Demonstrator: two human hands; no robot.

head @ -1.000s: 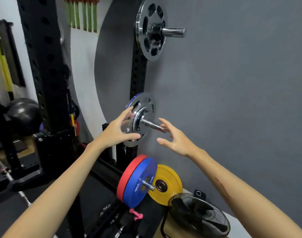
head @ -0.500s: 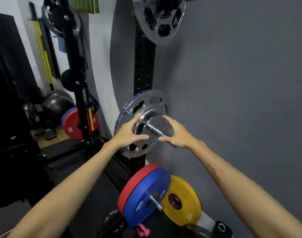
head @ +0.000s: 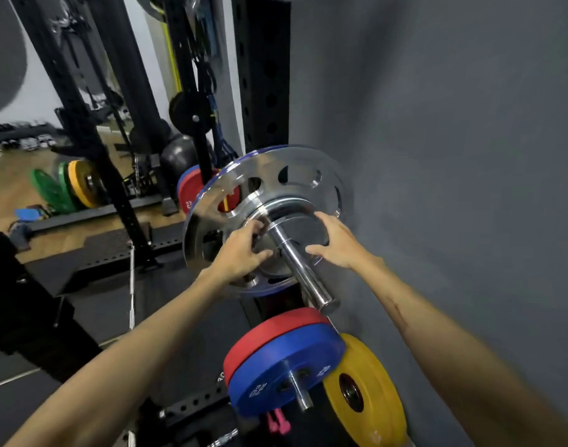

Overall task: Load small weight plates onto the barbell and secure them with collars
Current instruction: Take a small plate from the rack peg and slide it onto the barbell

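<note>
Both hands are up at the storage peg (head: 303, 272), a chrome rod sticking out of the black upright (head: 265, 69) toward the camera; on it hangs a big chrome plate with round holes (head: 244, 188), and in front of that sits a smaller chrome plate (head: 297, 225) right around the peg, which is the one both hands are on.

Left hand (head: 242, 253) comes in from the lower left; its fingers (head: 255, 229) are curled over the left edge of the small plate, with the thumb stretched out across the plate face toward the peg, so it looks like a grip on that edge, though motion blur makes the exact contact fuzzy.

Right hand (head: 336, 241) is on the other side of the peg; fingers mostly straight and spread, laid over the upper right part of the small plate, thumb pointing in toward the peg lower down; more a flat hold or press than a wrap, as far as I can see; the peg runs out between the two hands.

A thin blue rim shows behind the big chrome plate; can't tell what it belongs to.

Lower down, another peg carries a red plate (head: 266, 330) and a blue plate (head: 286, 372) stacked together; a yellow plate (head: 363, 391) is just right of them by the grey wall (head: 453, 156); something pink (head: 278, 422) pokes out underneath.

Further back left, green and yellow plates (head: 68, 185) stand by the wood floor.
</note>
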